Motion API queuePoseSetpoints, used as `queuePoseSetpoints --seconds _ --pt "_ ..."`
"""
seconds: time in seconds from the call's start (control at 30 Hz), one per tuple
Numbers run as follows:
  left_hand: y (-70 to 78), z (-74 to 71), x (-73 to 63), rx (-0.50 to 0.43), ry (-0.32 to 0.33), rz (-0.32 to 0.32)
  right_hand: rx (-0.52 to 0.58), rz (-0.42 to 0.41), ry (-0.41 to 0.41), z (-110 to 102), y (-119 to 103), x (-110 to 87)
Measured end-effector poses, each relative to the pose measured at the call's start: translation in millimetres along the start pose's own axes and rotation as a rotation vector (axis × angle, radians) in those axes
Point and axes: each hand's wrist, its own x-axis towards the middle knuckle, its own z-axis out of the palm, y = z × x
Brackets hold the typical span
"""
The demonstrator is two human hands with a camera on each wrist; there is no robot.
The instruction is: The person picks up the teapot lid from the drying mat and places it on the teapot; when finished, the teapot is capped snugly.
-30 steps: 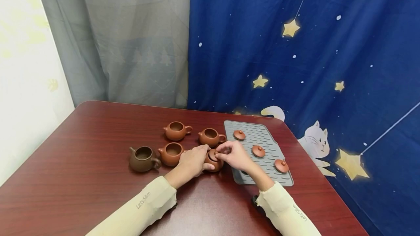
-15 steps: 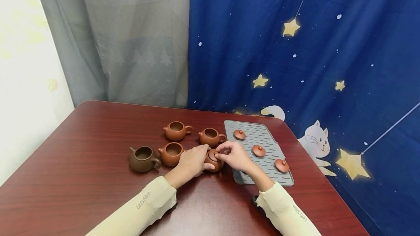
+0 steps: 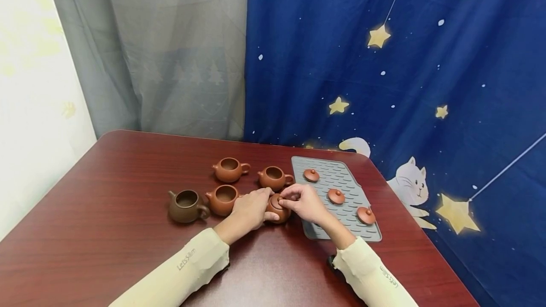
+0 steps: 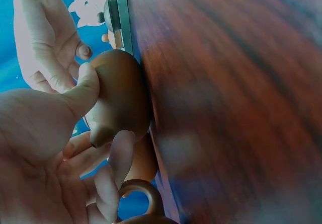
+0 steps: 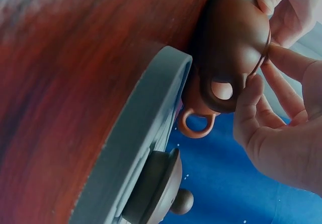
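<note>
A reddish-brown clay teapot [image 3: 278, 216] stands on the table between both hands, its lid [image 3: 277, 202] lying level in its mouth. My left hand [image 3: 252, 210] grips the spout side of this teapot [image 4: 121, 95], with thumb and fingers on either side of the spout. From the handle side, my right hand [image 3: 308, 201] pinches the lid near its knob [image 4: 84, 52]. The right wrist view shows the teapot's handle [image 5: 224, 103] beside the right hand's fingers. My left hand partly hides the teapot's body in the head view.
Lidless teapots stand left and behind: a dark brown one [image 3: 184, 210] and reddish ones [image 3: 222, 203], [image 3: 228, 172], [image 3: 273, 181]. A grey mat [image 3: 328, 229] on the right bears three lids, one far [image 3: 311, 175], one middle [image 3: 336, 196], one near [image 3: 366, 215].
The lid was tilted with a dark gap at the teapot's mouth one second ago; it now sits flat. Both hands have stayed almost in place.
</note>
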Motion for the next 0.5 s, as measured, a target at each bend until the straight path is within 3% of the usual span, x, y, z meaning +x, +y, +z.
queuePoseSetpoints --seconds 0.27,0.5 --pt "-1.2 -0.2 0.0 -0.021 -0.004 -0.002 -0.005 0.015 -0.026 -1.9 -0.5 -0.9" --pt "-3.2 0.0 1.0 -0.028 -0.006 -0.020 0.007 0.047 0.039 -6.0 -1.6 -6.3"
